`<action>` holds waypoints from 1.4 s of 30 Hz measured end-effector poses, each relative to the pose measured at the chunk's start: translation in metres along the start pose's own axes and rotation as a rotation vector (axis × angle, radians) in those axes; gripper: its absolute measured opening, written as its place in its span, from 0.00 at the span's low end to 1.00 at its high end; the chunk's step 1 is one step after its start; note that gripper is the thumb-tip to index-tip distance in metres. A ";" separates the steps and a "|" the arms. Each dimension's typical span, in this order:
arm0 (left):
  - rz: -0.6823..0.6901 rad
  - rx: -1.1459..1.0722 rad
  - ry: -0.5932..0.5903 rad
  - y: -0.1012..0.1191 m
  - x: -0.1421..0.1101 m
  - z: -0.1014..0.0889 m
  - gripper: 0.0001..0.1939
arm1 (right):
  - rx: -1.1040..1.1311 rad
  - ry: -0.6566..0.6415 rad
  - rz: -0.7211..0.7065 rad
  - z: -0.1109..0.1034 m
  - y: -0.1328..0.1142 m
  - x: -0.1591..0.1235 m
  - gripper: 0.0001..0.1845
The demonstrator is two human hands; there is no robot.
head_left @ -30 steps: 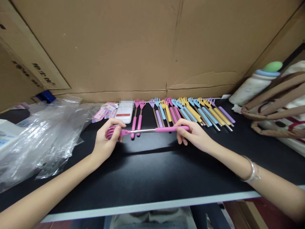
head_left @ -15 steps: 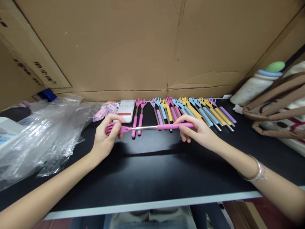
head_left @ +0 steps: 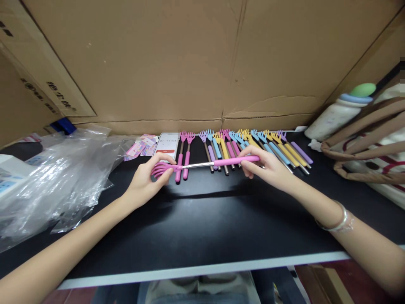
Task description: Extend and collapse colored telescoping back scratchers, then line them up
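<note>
A pink back scratcher (head_left: 228,161) with a metal rod spans the space between my hands, held nearly level above the table. My left hand (head_left: 151,177) is closed with thumb and fingers at the neck of its claw head. My right hand (head_left: 264,168) grips the far end of the pink handle. Just behind my left hand, two pink back scratchers (head_left: 187,158) lie side by side. Beyond my right hand is a row of several back scratchers (head_left: 268,147) in purple, blue, yellow and pink, claws toward the cardboard.
At the left lies a heap of clear plastic bags (head_left: 69,181). A phone (head_left: 166,143) showing a timer rests by some colourful cards (head_left: 142,146). On the right stand a white bottle (head_left: 335,116) and a bag with brown handles (head_left: 363,156). Cardboard (head_left: 158,63) walls the back of the black table (head_left: 202,236).
My left hand has moved right, bringing the claw head closer to my right hand. Less metal rod shows, and the scratcher now tilts slightly up to the right.
</note>
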State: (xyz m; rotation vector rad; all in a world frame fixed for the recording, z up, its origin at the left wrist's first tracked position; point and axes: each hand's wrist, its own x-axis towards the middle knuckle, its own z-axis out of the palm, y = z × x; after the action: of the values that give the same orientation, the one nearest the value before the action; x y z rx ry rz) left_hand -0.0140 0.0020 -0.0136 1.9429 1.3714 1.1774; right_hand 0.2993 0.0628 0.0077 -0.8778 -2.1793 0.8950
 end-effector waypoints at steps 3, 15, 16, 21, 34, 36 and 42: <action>-0.015 0.038 -0.016 -0.001 0.004 -0.003 0.10 | -0.133 0.020 -0.074 0.000 0.002 0.001 0.11; -0.024 0.212 -0.116 -0.010 0.005 -0.011 0.13 | -0.523 0.036 -0.141 0.006 0.008 0.000 0.11; -0.023 0.211 -0.115 -0.010 0.005 -0.011 0.13 | -0.537 0.026 -0.133 0.007 0.009 0.000 0.11; -0.018 0.160 -0.119 -0.009 0.006 -0.011 0.14 | -0.552 0.008 -0.135 0.009 0.008 -0.002 0.11; 0.049 0.127 -0.129 -0.005 0.007 -0.014 0.12 | -0.434 -0.043 -0.118 0.014 0.005 -0.002 0.13; 0.048 0.145 -0.151 -0.005 0.007 -0.015 0.12 | -0.389 -0.069 -0.091 0.014 0.004 -0.003 0.14; 0.029 0.148 -0.171 -0.007 0.005 -0.013 0.11 | -0.256 -0.112 -0.016 0.017 0.002 -0.004 0.16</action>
State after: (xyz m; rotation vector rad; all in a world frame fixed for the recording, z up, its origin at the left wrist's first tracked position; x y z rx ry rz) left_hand -0.0275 0.0081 -0.0105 2.1188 1.3773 0.9208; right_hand 0.2898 0.0550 -0.0048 -0.9481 -2.4329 0.6816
